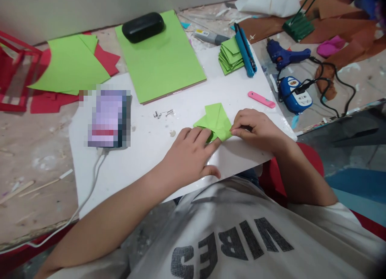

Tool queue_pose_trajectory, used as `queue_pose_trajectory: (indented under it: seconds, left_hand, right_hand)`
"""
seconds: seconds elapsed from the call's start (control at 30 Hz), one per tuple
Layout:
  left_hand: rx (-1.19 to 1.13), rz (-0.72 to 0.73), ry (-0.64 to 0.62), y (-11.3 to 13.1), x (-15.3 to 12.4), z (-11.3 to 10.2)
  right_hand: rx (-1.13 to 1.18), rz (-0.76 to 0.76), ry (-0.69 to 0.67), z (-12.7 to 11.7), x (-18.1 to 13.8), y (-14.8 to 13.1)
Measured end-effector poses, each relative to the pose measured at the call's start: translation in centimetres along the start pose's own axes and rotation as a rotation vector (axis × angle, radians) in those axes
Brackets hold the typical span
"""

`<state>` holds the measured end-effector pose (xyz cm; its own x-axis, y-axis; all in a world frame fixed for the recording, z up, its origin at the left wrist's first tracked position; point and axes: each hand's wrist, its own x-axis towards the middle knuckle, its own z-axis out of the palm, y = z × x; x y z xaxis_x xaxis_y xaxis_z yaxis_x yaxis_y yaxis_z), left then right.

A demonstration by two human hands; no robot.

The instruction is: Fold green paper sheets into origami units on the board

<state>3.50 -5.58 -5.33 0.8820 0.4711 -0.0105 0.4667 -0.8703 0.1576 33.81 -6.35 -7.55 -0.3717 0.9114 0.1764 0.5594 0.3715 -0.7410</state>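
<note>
A small piece of folded green paper [217, 117] lies on the white board in front of me, with creases and a flap on its upper face. My left hand [193, 152] rests flat over its lower left part, fingers stretched out and thumb spread away. At the paper's lower right corner, my right hand [256, 128] pinches the edge between thumb and forefinger. Up and to the right sits a stack of folded green papers [228, 57], with a teal box cutter [245, 50] leaning against its side. A pink cutter [261, 99] lies beyond my right hand.
The white board [144, 150] bears a phone [105, 118] on a white cable, and green sheets [163, 62] under a black case [143, 27]. Further right are a blue glue gun [285, 54], a blue power socket [294, 95] and black cords. Red and green paper scraps [70, 64] lie left.
</note>
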Motion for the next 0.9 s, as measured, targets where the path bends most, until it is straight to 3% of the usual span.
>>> queue_pose_trajectory:
  seconds: [0.27,0.9]
  left_hand:
    - [-0.089,-0.038,-0.058,-0.4,0.1,0.4]
    - [0.035,-0.111,-0.063,2.7,0.1,-1.4]
  right_hand:
    - [0.014,-0.026,0.0,0.0,0.0,0.4]
    - [0.002,-0.007,-0.003,0.0,0.1,0.0]
